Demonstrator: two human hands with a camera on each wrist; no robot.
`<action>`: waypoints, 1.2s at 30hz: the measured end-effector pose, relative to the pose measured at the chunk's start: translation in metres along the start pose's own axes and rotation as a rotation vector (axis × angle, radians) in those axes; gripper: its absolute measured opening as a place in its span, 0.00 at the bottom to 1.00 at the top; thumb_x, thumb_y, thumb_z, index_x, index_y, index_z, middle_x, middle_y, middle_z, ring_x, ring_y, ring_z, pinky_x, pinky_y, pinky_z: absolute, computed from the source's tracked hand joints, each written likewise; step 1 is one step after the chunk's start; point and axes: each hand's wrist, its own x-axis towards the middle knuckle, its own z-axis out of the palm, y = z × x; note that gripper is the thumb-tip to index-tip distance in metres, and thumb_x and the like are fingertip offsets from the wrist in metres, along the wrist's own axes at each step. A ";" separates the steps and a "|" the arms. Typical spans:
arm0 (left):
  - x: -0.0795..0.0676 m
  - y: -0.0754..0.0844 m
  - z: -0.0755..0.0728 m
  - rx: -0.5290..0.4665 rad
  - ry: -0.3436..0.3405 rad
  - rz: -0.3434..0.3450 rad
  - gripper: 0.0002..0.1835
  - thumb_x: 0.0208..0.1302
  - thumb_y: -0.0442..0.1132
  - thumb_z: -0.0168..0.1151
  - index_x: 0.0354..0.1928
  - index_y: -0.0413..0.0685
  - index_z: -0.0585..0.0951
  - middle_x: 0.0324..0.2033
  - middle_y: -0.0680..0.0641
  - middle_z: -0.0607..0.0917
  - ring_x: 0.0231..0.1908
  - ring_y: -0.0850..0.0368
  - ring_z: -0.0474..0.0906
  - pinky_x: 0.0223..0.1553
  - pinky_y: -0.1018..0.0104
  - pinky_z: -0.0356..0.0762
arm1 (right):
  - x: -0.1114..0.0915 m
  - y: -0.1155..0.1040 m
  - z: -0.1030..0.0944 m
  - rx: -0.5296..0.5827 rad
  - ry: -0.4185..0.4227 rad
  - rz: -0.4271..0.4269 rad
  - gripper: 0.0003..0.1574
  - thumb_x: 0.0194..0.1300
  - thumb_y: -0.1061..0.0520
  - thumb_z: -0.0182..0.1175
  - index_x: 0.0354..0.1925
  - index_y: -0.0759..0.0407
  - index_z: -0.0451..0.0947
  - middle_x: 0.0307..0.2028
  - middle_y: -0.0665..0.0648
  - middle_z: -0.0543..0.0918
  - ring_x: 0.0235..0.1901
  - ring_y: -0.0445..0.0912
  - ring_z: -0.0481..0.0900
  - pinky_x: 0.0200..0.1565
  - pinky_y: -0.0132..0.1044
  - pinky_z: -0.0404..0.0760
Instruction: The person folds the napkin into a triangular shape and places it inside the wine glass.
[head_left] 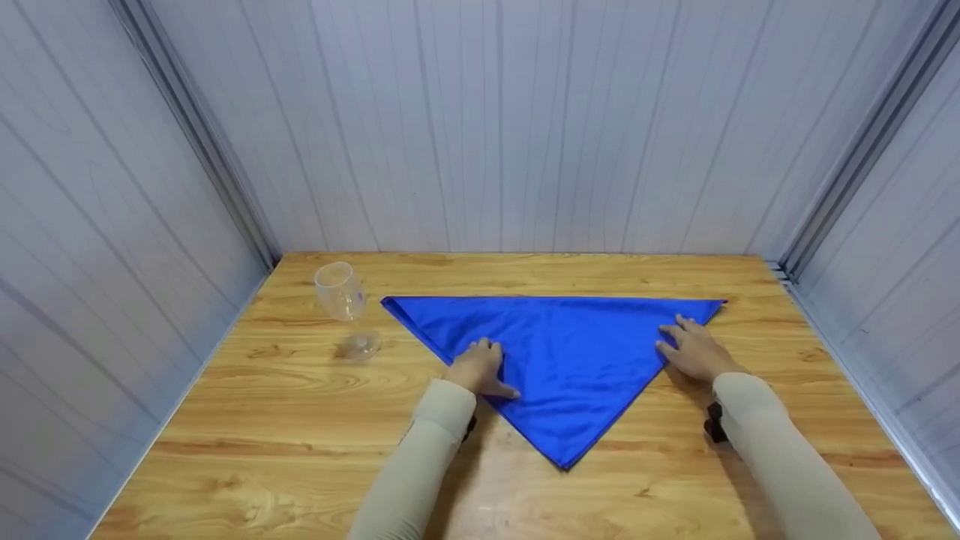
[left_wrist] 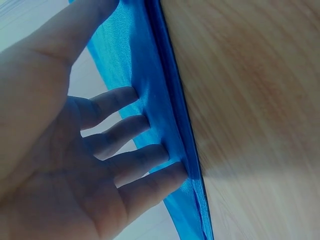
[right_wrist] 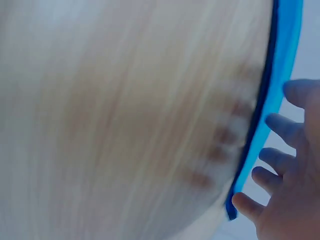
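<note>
A blue cloth [head_left: 570, 352] lies on the wooden table, folded into a triangle with its long edge at the back and one corner toward the person. My left hand [head_left: 478, 367] is at the cloth's left slanting edge; in the left wrist view its fingertips [left_wrist: 175, 175] touch the fabric near the layered edge, fingers spread. Over the right slanting edge is my right hand [head_left: 697, 351], fingers spread and relaxed, close above the cloth near its right corner. Neither hand grips the fabric.
A clear stemmed glass [head_left: 341, 296] stands left of the cloth's left corner. White panel walls [head_left: 495, 127] enclose the wooden table [head_left: 285, 420] at the back and both sides.
</note>
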 end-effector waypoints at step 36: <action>-0.026 0.007 0.009 -0.006 0.173 0.251 0.19 0.66 0.50 0.65 0.55 0.50 0.82 0.49 0.46 0.81 0.51 0.48 0.79 0.52 0.52 0.78 | -0.037 -0.100 0.033 0.037 -0.054 -0.508 0.15 0.71 0.58 0.59 0.54 0.60 0.82 0.61 0.65 0.76 0.63 0.63 0.70 0.63 0.61 0.66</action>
